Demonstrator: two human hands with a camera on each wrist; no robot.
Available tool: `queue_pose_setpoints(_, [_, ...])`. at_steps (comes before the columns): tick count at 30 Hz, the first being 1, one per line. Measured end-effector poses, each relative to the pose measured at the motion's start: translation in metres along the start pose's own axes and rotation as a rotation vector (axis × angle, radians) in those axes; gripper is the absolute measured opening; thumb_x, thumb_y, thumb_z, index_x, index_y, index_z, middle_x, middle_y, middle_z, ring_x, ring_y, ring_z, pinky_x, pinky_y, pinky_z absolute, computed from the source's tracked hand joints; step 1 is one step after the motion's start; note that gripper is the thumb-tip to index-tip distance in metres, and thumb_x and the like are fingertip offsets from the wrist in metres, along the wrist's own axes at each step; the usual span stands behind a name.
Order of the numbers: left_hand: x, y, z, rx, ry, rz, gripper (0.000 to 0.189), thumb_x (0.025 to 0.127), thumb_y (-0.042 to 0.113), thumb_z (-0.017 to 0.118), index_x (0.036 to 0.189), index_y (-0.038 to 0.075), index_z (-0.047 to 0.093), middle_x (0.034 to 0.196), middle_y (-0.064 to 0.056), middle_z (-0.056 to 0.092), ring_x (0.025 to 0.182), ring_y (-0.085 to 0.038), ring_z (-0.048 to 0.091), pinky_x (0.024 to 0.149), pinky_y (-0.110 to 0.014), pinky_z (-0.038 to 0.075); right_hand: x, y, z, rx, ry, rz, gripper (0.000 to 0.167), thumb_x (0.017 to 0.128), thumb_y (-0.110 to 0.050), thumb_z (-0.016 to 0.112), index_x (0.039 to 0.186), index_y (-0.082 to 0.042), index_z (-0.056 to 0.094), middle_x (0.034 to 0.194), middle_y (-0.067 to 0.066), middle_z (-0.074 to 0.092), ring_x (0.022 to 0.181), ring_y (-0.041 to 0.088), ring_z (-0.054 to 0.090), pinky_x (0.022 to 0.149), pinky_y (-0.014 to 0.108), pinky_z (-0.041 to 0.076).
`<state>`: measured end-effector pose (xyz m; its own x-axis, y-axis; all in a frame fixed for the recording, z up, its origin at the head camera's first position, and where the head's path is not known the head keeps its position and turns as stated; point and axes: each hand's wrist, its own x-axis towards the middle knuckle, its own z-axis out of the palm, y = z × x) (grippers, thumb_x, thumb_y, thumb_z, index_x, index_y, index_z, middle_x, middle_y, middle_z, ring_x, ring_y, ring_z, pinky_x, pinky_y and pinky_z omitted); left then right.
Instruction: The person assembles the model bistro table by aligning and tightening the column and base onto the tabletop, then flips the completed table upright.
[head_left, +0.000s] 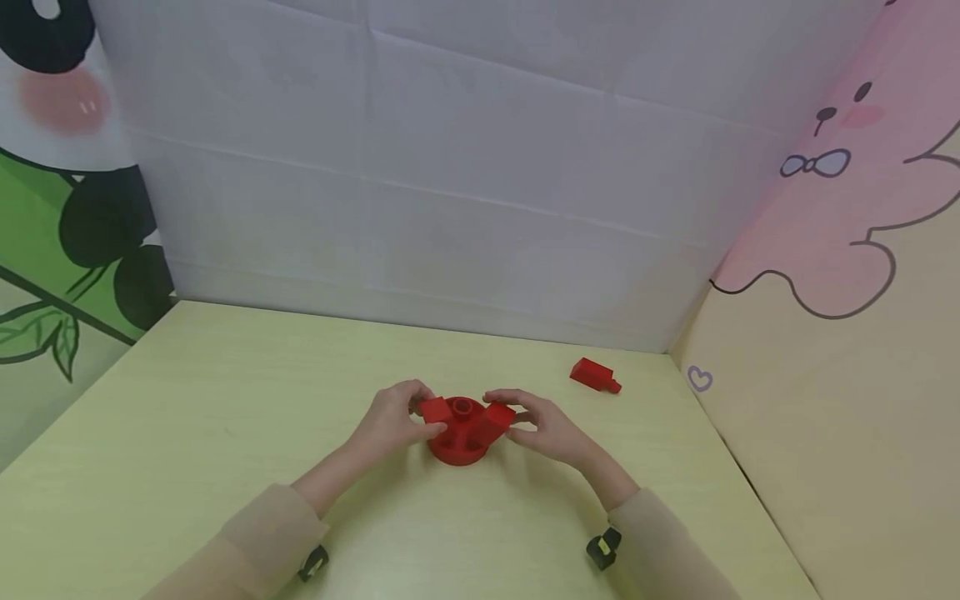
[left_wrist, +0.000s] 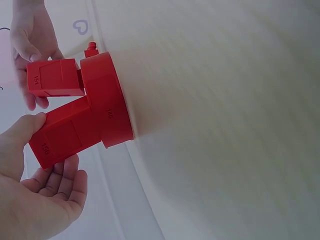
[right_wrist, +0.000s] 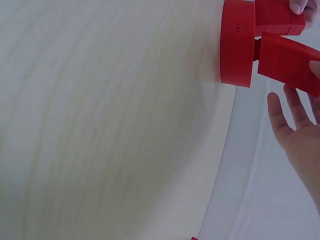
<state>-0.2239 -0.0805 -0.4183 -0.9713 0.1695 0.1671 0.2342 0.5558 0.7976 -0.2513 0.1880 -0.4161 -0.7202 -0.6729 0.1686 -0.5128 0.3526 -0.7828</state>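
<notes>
On the pale yellow table [head_left: 187, 433], near the middle of its visible surface, a round red base [head_left: 459, 454] rests flat, its side marked 145 as read in the right wrist view. A raised round socket [head_left: 462, 407] stands at its far edge. Two red blocks meet its upper face. The left block [head_left: 437, 410], marked 150, leans outward; the right block [head_left: 497, 421], marked 151, also leans outward, and a narrow neck is visible between it and the base. Whether either block is fully seated cannot be told.

The left hand [head_left: 396, 419] holds the left block, thumb on one side and curled fingers on the other. The right hand [head_left: 552, 427] holds the right block, its thumb against one face; the fingers are spread around the opposite side, at least two of them standing clear of the surface in the right wrist view.

Beyond the right hand, well apart from the base, a loose red piece [head_left: 595, 374] lies on its side, narrow end to the right. Both forearms wear beige sleeves, a small black device beside each cuff. A creased white sheet [head_left: 420, 167] stands behind the table; a pink bear drawing [head_left: 847, 192] is at right.
</notes>
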Motion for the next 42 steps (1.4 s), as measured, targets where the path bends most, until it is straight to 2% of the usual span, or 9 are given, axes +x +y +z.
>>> queue_pose_setpoints(3, [0.000, 0.001, 0.000, -0.003, 0.000, -0.006, 0.035, 0.072, 0.015, 0.082, 0.100, 0.008, 0.062, 0.086, 0.002, 0.062, 0.084, -0.023, 0.059, 0.065, -0.026, 0.048, 0.001, 0.003, 0.001, 0.002, 0.011, -0.006, 0.048, 0.088, -0.004, 0.061, 0.134, -0.015, 0.050, 0.134, 0.002, 0.053, 0.124, 0.020, 0.048, 0.094, 0.043, 0.048])
queue_pose_setpoints(9, [0.000, 0.001, 0.000, -0.012, 0.005, 0.002, 0.034, 0.071, 0.016, 0.082, 0.098, 0.009, 0.062, 0.084, 0.002, 0.062, 0.080, -0.018, 0.058, 0.063, -0.026, 0.048, 0.000, 0.005, 0.008, -0.033, 0.084, 0.005, 0.046, 0.086, -0.014, 0.069, 0.129, -0.016, 0.053, 0.128, 0.005, 0.056, 0.116, 0.017, 0.053, 0.090, 0.040, 0.050])
queue_pose_setpoints(14, [0.000, -0.001, 0.000, -0.012, 0.014, 0.014, 0.032, 0.071, 0.016, 0.082, 0.096, 0.009, 0.063, 0.083, 0.002, 0.062, 0.082, -0.022, 0.060, 0.062, -0.027, 0.047, 0.002, 0.004, 0.017, -0.075, 0.153, -0.005, 0.048, 0.083, -0.019, 0.073, 0.127, -0.013, 0.054, 0.124, 0.011, 0.058, 0.110, 0.018, 0.056, 0.088, 0.043, 0.052])
queue_pose_setpoints(20, [0.000, -0.001, 0.000, -0.005, 0.013, 0.017, 0.031, 0.071, 0.016, 0.082, 0.095, 0.009, 0.063, 0.083, 0.002, 0.062, 0.081, -0.023, 0.060, 0.062, -0.027, 0.047, 0.007, -0.003, 0.026, -0.083, 0.194, 0.035, 0.051, 0.080, -0.024, 0.077, 0.125, -0.014, 0.055, 0.110, 0.000, 0.059, 0.098, 0.017, 0.058, 0.085, 0.045, 0.052])
queue_pose_setpoints(26, [0.000, 0.001, 0.000, -0.005, 0.003, -0.002, 0.031, 0.071, 0.015, 0.082, 0.095, 0.009, 0.062, 0.084, 0.002, 0.062, 0.083, -0.024, 0.060, 0.061, -0.026, 0.048, 0.011, -0.010, 0.028, -0.097, 0.210, 0.082, 0.051, 0.077, -0.027, 0.079, 0.121, -0.013, 0.060, 0.101, -0.004, 0.057, 0.092, 0.016, 0.055, 0.082, 0.044, 0.054])
queue_pose_setpoints(32, [0.001, 0.001, -0.001, 0.003, 0.006, 0.012, 0.030, 0.071, 0.015, 0.082, 0.094, 0.010, 0.062, 0.083, 0.003, 0.062, 0.081, -0.021, 0.060, 0.062, -0.026, 0.048, 0.017, -0.015, 0.032, -0.116, 0.222, 0.132, 0.052, 0.073, -0.030, 0.082, 0.115, -0.012, 0.059, 0.104, -0.004, 0.057, 0.093, 0.014, 0.057, 0.082, 0.038, 0.054])
queue_pose_setpoints(35, [0.001, 0.001, -0.001, 0.005, 0.009, 0.017, 0.030, 0.071, 0.016, 0.082, 0.093, 0.010, 0.062, 0.083, 0.003, 0.062, 0.080, -0.019, 0.059, 0.061, -0.026, 0.047, 0.019, -0.016, 0.033, -0.131, 0.210, 0.127, 0.054, 0.072, -0.030, 0.082, 0.116, -0.011, 0.056, 0.108, -0.002, 0.056, 0.096, 0.015, 0.056, 0.082, 0.038, 0.053])
queue_pose_setpoints(40, [0.000, 0.001, -0.001, 0.002, 0.009, 0.017, 0.030, 0.071, 0.015, 0.082, 0.092, 0.010, 0.063, 0.081, 0.004, 0.062, 0.077, -0.015, 0.058, 0.061, -0.027, 0.047, 0.016, -0.017, 0.027, -0.114, 0.130, 0.063, 0.065, 0.075, -0.024, 0.081, 0.131, -0.016, 0.048, 0.127, 0.001, 0.050, 0.115, 0.027, 0.050, 0.091, 0.049, 0.048])
queue_pose_setpoints(42, [0.000, 0.000, -0.001, -0.004, 0.008, 0.016, 0.030, 0.070, 0.015, 0.083, 0.092, 0.011, 0.063, 0.081, 0.004, 0.062, 0.076, -0.014, 0.057, 0.061, -0.027, 0.047, 0.015, -0.018, 0.022, -0.117, 0.082, 0.020, 0.069, 0.078, -0.021, 0.078, 0.137, -0.019, 0.043, 0.136, -0.002, 0.045, 0.124, 0.027, 0.044, 0.095, 0.050, 0.045])
